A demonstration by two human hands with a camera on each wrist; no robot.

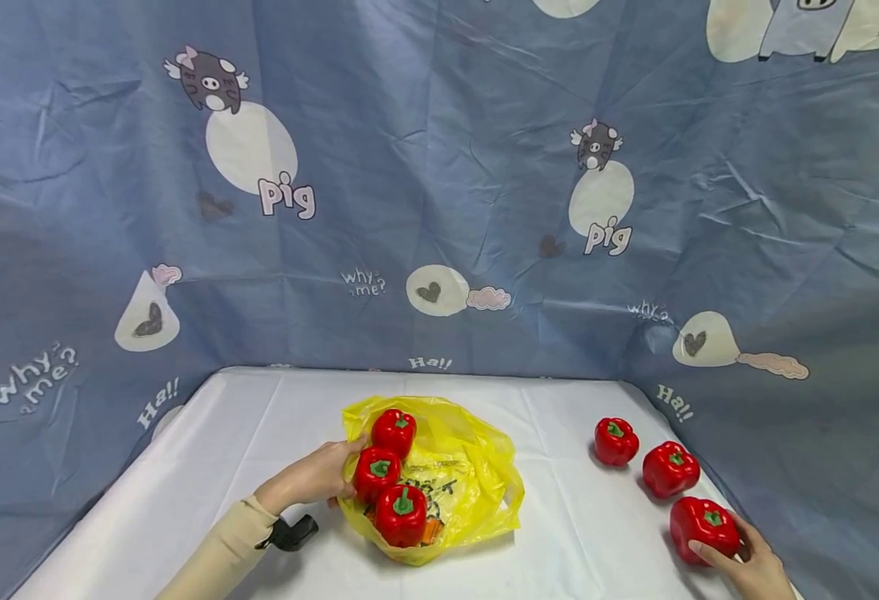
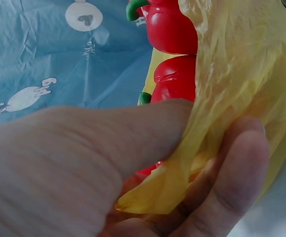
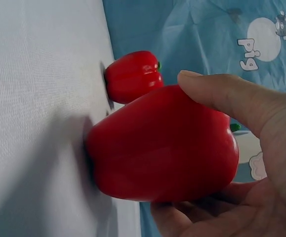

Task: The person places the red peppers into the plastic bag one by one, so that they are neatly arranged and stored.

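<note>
A yellow plastic bag (image 1: 480, 467) lies spread with its mouth up in the middle of the table. Three red bell peppers sit in its left part: a back one (image 1: 392, 432), a middle one (image 1: 376, 473) and a front one (image 1: 400, 518). My left hand (image 1: 312, 479) pinches the bag's left rim, with the thumb on the inner side and fingers (image 2: 241, 168) behind the film. At the table's right side my right hand (image 1: 757, 567) grips a red bell pepper (image 3: 162, 148) between thumb and fingers. That pepper appears to touch the white cloth.
Two more red bell peppers stand behind the gripped one, a nearer one (image 1: 670, 469) and a farther one (image 1: 616, 442). White cloth (image 1: 559, 533) covers the table. A blue printed curtain (image 1: 439, 208) rises along its back and sides.
</note>
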